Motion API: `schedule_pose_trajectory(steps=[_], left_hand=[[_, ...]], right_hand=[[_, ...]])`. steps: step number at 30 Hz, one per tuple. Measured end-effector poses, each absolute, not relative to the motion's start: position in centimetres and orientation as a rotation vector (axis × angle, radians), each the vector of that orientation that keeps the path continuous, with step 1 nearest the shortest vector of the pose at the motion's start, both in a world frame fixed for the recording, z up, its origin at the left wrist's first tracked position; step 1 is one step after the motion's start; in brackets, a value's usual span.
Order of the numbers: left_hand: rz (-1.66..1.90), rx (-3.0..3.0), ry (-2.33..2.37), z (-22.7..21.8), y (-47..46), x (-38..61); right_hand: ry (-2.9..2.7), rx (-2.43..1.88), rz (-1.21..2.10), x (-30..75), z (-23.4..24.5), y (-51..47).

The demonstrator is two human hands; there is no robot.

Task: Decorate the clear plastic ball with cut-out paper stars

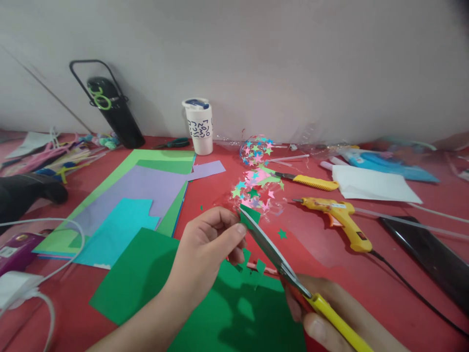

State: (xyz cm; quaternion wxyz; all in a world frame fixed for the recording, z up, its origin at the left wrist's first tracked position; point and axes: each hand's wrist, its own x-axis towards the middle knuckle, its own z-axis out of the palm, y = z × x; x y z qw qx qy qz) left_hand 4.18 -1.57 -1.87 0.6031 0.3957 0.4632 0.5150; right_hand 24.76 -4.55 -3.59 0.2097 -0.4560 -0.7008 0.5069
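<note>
My left hand point(210, 244) pinches a small piece of green paper point(251, 218) between thumb and fingers. In my right hand point(326, 313) is a pair of scissors point(271, 247) with yellow and red handles, its blades reaching up to the green piece and lying across it. Whether the blades are fully closed is hard to make out. Under both hands lies a large green sheet point(234, 313), with small green scraps point(260, 265) at its far edge. A loose green star point(282, 233) rests on the red table just beyond the scissors.
Several coloured stars point(256, 151) lie in clear plastic behind the hands. To the right are a yellow glue gun point(339, 215), a yellow cutter point(315, 182) and a black phone point(425, 259). Coloured sheets point(154, 183) spread at left; a white cup point(200, 127) and black bottle point(119, 115) stand behind.
</note>
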Motion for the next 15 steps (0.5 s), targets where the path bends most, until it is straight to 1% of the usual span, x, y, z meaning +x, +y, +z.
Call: schedule_pose_trajectory(steps=[7, 11, 15], left_hand=[[1.186, 0.865, 1.019, -2.38, -1.72, 4.74], [1.155, 0.934, 1.039, -2.24, -1.79, 4.59], [1.241, 0.957, 1.094, -1.93, -1.69, 4.23]], right_hand=[[-1.888, -1.265, 1.544, 24.33, -4.09, -4.39], [-1.929, -1.248, 1.503, 24.56, -4.24, -4.24], [-2.028, -1.254, 1.356, 25.10, -4.02, -3.91]])
